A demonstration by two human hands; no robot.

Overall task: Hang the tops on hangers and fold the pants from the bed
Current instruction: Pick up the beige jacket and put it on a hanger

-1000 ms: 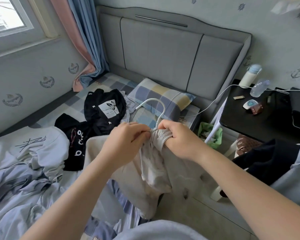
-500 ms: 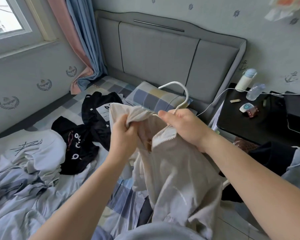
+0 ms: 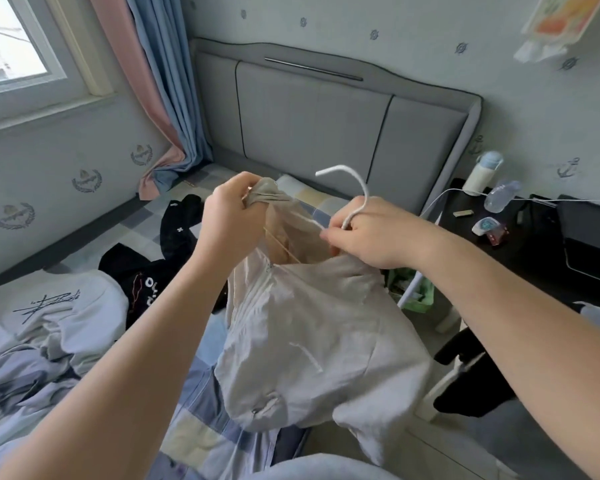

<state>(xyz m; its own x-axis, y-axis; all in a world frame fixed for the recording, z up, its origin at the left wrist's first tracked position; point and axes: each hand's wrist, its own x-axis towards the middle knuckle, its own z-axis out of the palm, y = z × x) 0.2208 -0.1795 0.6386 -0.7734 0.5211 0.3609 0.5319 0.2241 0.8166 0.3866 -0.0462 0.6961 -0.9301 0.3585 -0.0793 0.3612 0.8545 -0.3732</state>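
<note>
head view, left hand [image 3: 230, 216] gripping a bunched shoulder of the thin beige fabric top [image 3: 321, 336], right hand [image 3: 373, 235] curled round the white plastic hanger [image 3: 359, 190] at its neck, top dangling over the checkered bed [image 3: 194, 439], black printed tees [image 3: 142, 275] lying behind

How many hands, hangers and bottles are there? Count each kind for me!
Hands: 2, the left hand gripping the beige top and the right hand holding the hanger
Hangers: 1, the white hanger
Bottles: 2, the white bottle and the clear bottle
Total: 5
</note>
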